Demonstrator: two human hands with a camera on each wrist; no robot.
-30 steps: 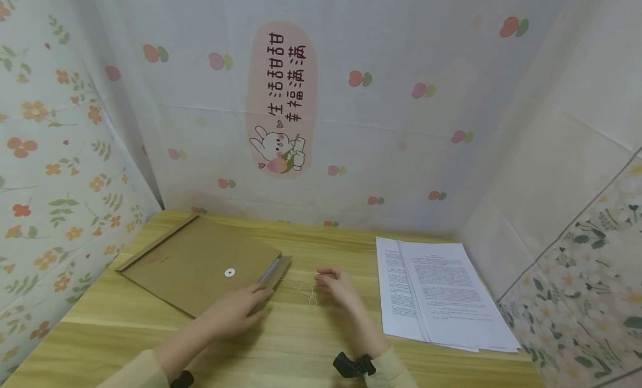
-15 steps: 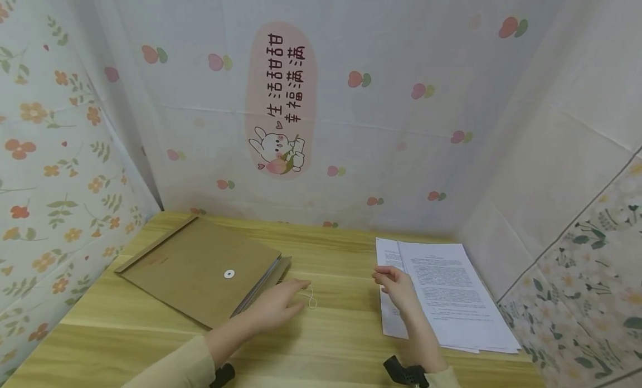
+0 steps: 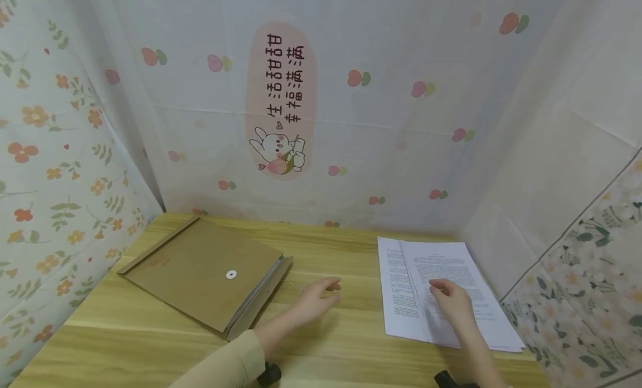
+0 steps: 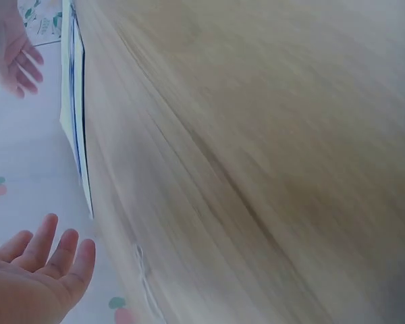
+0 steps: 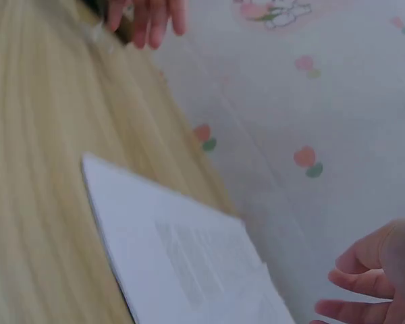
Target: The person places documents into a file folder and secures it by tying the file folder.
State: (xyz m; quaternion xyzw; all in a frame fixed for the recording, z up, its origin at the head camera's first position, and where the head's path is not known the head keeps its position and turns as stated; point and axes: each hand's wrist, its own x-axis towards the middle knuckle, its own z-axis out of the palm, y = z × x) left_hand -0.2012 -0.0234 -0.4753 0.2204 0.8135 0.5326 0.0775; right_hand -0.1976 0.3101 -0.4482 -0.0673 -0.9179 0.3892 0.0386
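In the head view my left hand (image 3: 313, 303) is over the middle of the table, its fingers loosely extended and holding nothing. Behind it, on the left, lies a brown kraft document envelope (image 3: 200, 271) with a round white button (image 3: 231, 274). Paper edges show at its gaping right side, beside a flap. A thin pale string (image 4: 143, 273) lies on the wood, partly hidden by my left hand in the head view. On the right, my right hand (image 3: 453, 304) hovers over a stack of printed sheets (image 3: 401, 287), fingers relaxed and bent, nothing in them.
The wood-grain table (image 3: 331, 254) ends at a white patterned curtain (image 3: 381, 131) at the back. Floral cloth (image 3: 65, 209) hangs along the left side, and another cloth (image 3: 602, 265) borders the right, close to the sheets.
Both hands have moved right: the left has come off the envelope's flap, and the right has travelled from beside the string to above the sheets. The envelope's flap side now shows fully.
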